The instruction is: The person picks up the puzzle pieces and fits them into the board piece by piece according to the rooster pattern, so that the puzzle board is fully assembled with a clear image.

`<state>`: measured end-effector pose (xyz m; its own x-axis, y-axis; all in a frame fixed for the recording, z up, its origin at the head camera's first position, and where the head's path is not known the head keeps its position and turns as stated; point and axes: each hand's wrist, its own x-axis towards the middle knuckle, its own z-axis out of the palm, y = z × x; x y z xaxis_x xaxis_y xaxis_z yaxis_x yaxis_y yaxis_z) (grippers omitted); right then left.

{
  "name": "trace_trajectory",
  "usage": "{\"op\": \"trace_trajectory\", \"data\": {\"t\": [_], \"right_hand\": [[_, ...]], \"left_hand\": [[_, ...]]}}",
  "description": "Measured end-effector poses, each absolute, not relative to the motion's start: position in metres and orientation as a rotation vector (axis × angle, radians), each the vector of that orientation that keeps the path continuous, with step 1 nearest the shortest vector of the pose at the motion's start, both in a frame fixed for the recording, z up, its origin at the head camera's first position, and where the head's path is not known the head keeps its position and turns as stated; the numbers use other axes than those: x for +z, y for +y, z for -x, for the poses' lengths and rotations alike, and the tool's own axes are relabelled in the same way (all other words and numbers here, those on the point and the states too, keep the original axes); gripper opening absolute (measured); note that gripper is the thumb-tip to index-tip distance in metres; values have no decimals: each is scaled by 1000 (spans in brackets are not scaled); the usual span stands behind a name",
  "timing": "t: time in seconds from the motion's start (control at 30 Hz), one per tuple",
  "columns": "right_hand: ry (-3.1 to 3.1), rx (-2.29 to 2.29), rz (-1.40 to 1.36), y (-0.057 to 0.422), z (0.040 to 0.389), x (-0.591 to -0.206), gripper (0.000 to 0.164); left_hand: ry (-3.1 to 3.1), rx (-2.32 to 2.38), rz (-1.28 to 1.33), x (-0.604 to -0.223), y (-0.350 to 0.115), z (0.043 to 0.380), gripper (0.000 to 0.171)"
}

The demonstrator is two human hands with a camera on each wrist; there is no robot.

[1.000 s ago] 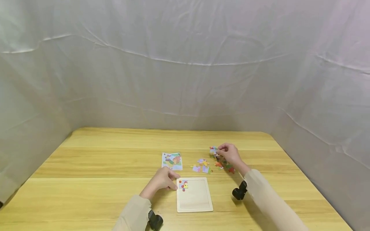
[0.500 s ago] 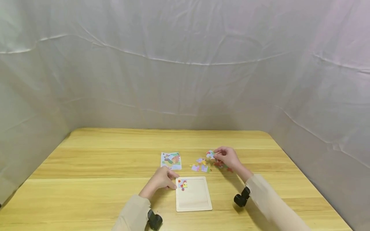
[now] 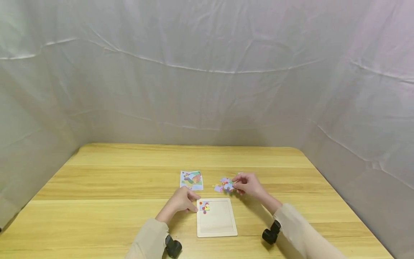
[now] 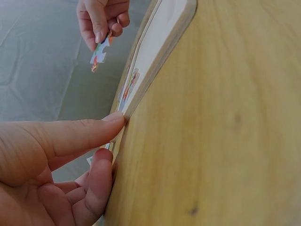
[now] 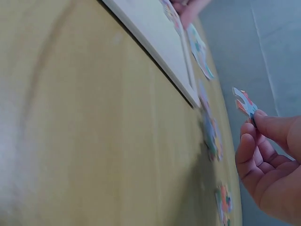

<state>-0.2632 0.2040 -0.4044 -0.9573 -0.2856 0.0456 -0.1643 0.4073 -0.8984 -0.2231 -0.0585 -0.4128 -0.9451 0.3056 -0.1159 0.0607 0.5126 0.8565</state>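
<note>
A light wooden puzzle tray [image 3: 220, 223] lies on the table. Fitted in its far left corner are colourful puzzle pieces [image 3: 204, 206] with a bird picture. My left hand [image 3: 181, 200] rests beside that corner, its thumb tip touching the tray's edge in the left wrist view and its index finger just beyond. Between thumb and fingers, my right hand [image 3: 249, 184] pinches a blue-and-red puzzle piece [image 5: 245, 102], raised above the table. Under and left of it lie loose pieces [image 3: 218, 188], partly covered by the hand in the head view.
A square picture card [image 3: 191, 180] of a bird lies beyond the tray, left of the loose pieces. More pieces [image 5: 224, 203] lie near my right hand in the right wrist view. Pale curtains [image 3: 207, 90] surround the wooden table [image 3: 113, 187].
My right hand has carried the puzzle piece left and nearer, from the back of the pile to over the loose pieces. My left hand has stayed at the tray's corner.
</note>
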Motion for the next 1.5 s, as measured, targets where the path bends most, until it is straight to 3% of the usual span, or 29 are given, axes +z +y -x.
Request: {"op": "trace_trajectory", "data": {"t": [1.17, 1.5], "right_hand": [[2460, -1439, 676, 162, 232, -414, 6], [2574, -1324, 763, 162, 235, -417, 13]], "left_hand": [[2500, 1415, -310, -411, -55, 222, 33], [2495, 1423, -322, -410, -55, 222, 33]]}}
